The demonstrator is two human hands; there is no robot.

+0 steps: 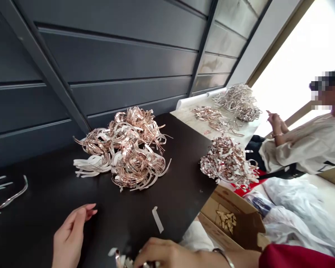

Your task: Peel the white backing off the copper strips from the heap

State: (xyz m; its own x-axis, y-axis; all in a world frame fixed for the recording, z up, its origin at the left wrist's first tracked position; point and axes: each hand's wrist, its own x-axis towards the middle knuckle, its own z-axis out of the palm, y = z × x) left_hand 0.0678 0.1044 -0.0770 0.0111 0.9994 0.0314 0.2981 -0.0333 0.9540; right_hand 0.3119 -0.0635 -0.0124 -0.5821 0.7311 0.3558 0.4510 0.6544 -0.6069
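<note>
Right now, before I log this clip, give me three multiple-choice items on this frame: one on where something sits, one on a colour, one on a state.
1. Where is the cardboard box?
A. Past the edge of the black tabletop
B. On the tabletop
C. On the seated co-worker's lap

2. What colour is the sleeve on the right arm?
A. Red
B. White
C. Blue

3. What is the left hand doing?
A. Gripping a copper strip
B. Open, holding nothing
C. Resting inside the box

Answers:
1. A, the box shows beyond the tabletop's edge, at lower right.
2. A, red cloth runs along the bottom of the view.
3. B, its fingers are parted, with nothing in them.
</note>
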